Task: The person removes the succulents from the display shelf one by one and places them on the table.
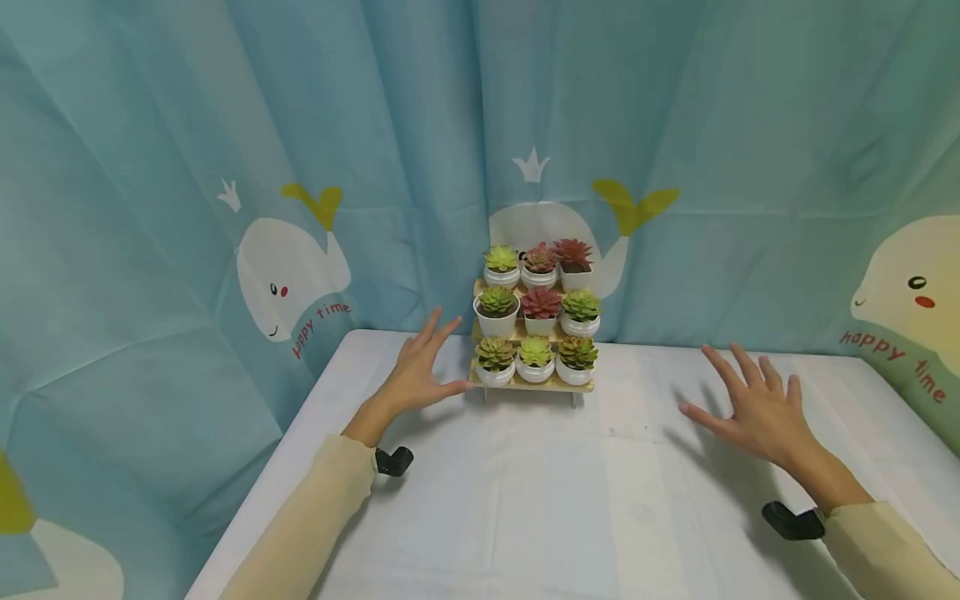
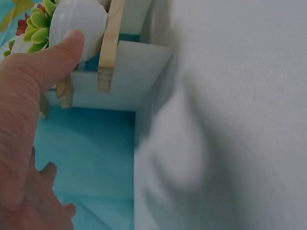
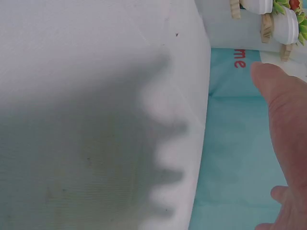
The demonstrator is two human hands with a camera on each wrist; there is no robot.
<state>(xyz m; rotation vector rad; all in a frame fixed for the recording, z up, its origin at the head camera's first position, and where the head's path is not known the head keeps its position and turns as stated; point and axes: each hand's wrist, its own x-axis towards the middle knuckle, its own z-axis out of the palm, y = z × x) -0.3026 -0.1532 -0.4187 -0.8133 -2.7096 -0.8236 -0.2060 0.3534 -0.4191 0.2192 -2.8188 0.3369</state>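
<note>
A three-step wooden stand [image 1: 534,384] with white side panels holds several small potted succulents, three to a step, near the back edge of the table. My left hand [image 1: 422,372] is just left of the stand, fingers spread, its thumb pointing at the bottom step. In the left wrist view that thumb [image 2: 67,50] overlaps a white pot [image 2: 81,26] on the lowest step. My right hand [image 1: 761,412] hovers over the table well to the right of the stand, fingers spread and holding nothing. Red succulents [image 1: 542,303] and green ones [image 1: 581,306] are mixed on the steps.
A white cloth covers the table [image 1: 555,500]. Behind it and along the left hangs a blue curtain [image 1: 405,150] printed with whales, close behind the stand. Each wrist carries a small black device [image 1: 394,461] below the sleeve cuff.
</note>
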